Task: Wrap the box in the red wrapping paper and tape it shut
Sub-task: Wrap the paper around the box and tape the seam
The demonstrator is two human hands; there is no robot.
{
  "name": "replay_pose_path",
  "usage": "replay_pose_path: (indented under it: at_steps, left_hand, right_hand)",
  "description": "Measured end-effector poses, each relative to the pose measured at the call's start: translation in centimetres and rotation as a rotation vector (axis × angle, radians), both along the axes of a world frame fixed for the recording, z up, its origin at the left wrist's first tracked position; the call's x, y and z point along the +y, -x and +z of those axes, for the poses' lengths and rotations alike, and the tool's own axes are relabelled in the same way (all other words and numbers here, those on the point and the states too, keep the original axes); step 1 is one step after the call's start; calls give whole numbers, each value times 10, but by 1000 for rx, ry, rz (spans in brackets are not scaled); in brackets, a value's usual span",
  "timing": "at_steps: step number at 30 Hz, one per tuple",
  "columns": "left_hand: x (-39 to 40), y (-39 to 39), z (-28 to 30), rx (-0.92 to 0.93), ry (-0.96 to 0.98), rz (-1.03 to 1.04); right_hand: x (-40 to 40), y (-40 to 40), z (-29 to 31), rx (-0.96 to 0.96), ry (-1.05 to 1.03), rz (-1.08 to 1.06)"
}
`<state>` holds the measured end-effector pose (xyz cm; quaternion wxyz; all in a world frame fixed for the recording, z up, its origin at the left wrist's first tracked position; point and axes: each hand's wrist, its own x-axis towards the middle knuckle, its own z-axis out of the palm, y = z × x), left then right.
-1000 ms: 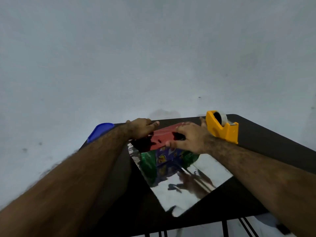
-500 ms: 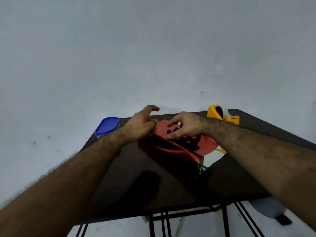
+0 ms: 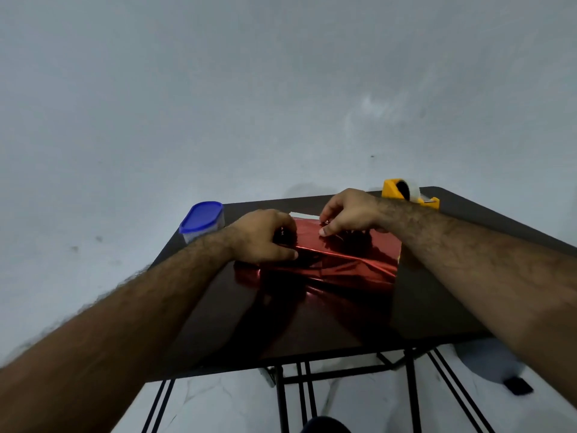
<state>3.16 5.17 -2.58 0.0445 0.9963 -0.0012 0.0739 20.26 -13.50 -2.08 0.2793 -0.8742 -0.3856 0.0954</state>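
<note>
On the dark table (image 3: 437, 295), from the blue-lidded container (image 3: 203, 220) at the far left corner, my left hand (image 3: 265, 237) curls down onto the red wrapping paper (image 3: 346, 260) covering the box, my right hand (image 3: 349, 212) pinches its far edge, and the yellow tape dispenser (image 3: 409, 196) stands behind.

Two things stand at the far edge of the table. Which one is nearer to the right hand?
The yellow tape dispenser, just behind the right hand. The container with the blue lid stands at the far left corner, beyond the left hand.
</note>
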Motion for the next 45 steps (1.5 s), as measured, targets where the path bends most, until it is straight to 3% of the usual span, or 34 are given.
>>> replay_pose_path:
  at_steps: [7,10,14,19,23,33,45]
  left_hand:
    - [-13,14,13,-17,111,-18]
    - [-1,10,11,132,137,26]
    - [13,10,7,304,326,30]
    - [24,-15,0,67,620,164]
    - [36,-52,-8,94,300,174]
    - [38,-129,-24,287,-54,128]
    - [52,-160,-39,205,17,154]
  right_hand:
    - [-13,-2,5,212,23,216]
    - [-13,6,8,199,38,239]
    - [-14,29,15,107,249,259]
    - [-11,48,19,-20,489,276]
    - [-14,50,19,-45,505,265]
    - [-7,32,4,41,190,149]
    - [-9,8,-12,39,97,156]
